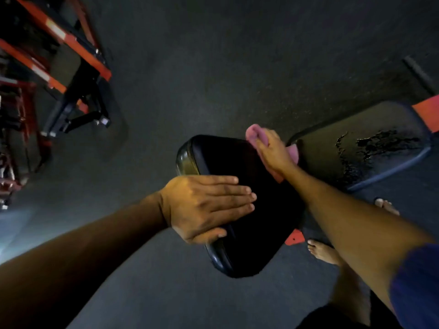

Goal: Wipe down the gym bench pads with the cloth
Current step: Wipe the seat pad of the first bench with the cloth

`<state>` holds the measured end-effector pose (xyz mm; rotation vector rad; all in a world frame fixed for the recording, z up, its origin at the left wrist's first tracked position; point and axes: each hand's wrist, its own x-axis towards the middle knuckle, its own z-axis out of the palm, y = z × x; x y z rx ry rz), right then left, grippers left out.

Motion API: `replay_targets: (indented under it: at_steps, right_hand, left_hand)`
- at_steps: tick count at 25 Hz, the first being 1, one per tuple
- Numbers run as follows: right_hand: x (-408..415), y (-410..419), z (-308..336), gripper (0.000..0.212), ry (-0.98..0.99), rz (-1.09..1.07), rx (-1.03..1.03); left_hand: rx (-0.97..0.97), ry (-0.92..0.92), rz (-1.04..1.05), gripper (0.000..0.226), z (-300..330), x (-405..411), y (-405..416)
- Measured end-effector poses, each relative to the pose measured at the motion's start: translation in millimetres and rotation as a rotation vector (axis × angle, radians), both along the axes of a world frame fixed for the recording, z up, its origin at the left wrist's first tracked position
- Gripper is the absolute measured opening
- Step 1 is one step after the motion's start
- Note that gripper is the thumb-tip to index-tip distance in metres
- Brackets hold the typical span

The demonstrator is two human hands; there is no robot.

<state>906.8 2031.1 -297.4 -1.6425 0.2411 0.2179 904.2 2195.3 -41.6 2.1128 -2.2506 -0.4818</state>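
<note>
Wiping goes best with the pink cloth (255, 135) kept flat under the right hand (273, 153), which presses it on the far corner of the black seat pad (268, 210), and drawn in overlapping passes toward the near edge. The left hand (209, 205) lies open, fingers straight, steadying that pad. Glossy and dark, it sits just beside the worn, cracked back pad (370, 143), probably still unwiped.

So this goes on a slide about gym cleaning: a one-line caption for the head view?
Right hand wipes the black seat pad with a pink cloth; left hand rests flat on it.
</note>
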Motion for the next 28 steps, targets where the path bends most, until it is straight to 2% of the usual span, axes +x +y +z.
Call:
replay_targets:
  at_steps: [2, 4, 6, 8, 10, 11, 13, 15, 18, 20, 22, 23, 25, 27, 28]
  right_hand:
    - [-13.0, -11.8, -40.0, 0.048, 0.267, 0.080, -0.073]
    - [-54.6, -29.0, -52.6, 0.047, 0.415, 0.142, -0.186]
    - [-86.4, -33.5, -31.0, 0.032, 0.349, 0.021, -0.148]
    - [-96.7, -20.0, -8.8, 0.020, 0.152, -0.020, -0.109]
    - [-63.1, -7.3, 0.8, 0.019, -0.021, -0.030, -0.068]
    - [-37.6, -2.3, -2.5, 0.021, -0.042, -0.023, -0.052]
    - [2.6, -0.7, -34.2, 0.028, 0.040, -0.006, -0.039]
    - [16.1, -12.0, -73.1, 0.049, 0.118, 0.076, -0.131]
    - [-41.7, -25.6, -99.5, 0.067, 0.322, 0.131, -0.208]
    - [-111.2, -38.8, -86.9, 0.056, 0.411, 0.078, -0.173]
    - [-164.7, -43.7, -56.5, 0.036, 0.462, 0.026, -0.123]
    - [-176.6, -38.9, -41.3, 0.030, 0.401, -0.008, -0.118]
    - [-160.1, -20.8, -31.0, 0.034, 0.220, -0.030, -0.091]
    - [-104.2, -5.8, -39.9, 0.039, 0.031, -0.026, -0.086]
    - [-69.6, -1.7, -50.4, 0.035, 0.000, -0.032, -0.110]
  left_hand:
    - [-0.005, -0.004, 0.024, 0.060, 1.5, -2.2, 0.7]
    - [-0.021, -0.003, 0.024, 0.060, 0.9, -3.1, 1.2]
    - [-0.026, -0.008, 0.034, 0.061, 0.3, -3.4, 1.5]
    - [-0.042, -0.013, 0.037, 0.061, 0.0, -4.3, 1.5]
    - [-0.059, -0.004, 0.057, 0.061, -2.0, -4.3, 0.2]
    - [-0.052, 0.011, 0.066, 0.062, -2.3, -4.3, 1.6]
    - [-0.046, 0.011, 0.080, 0.063, -5.8, -8.5, 7.4]
    - [-0.034, -0.004, 0.106, 0.063, -4.8, -9.8, 5.0]
    - [-0.016, 0.006, 0.108, 0.062, -4.3, -6.6, 3.1]
    - [-0.015, -0.011, 0.099, 0.062, -3.5, -6.8, 2.8]
    - [-0.019, -0.026, 0.095, 0.062, -2.7, -7.5, 3.0]
    - [-0.020, -0.030, 0.093, 0.062, -2.8, -8.0, 3.3]
    - [-0.026, -0.020, 0.098, 0.062, -5.3, -8.7, 2.3]
    - [-0.039, -0.013, 0.100, 0.062, -5.3, -7.3, 2.4]
    - [-0.045, -0.012, 0.094, 0.062, -5.4, -7.0, 4.6]
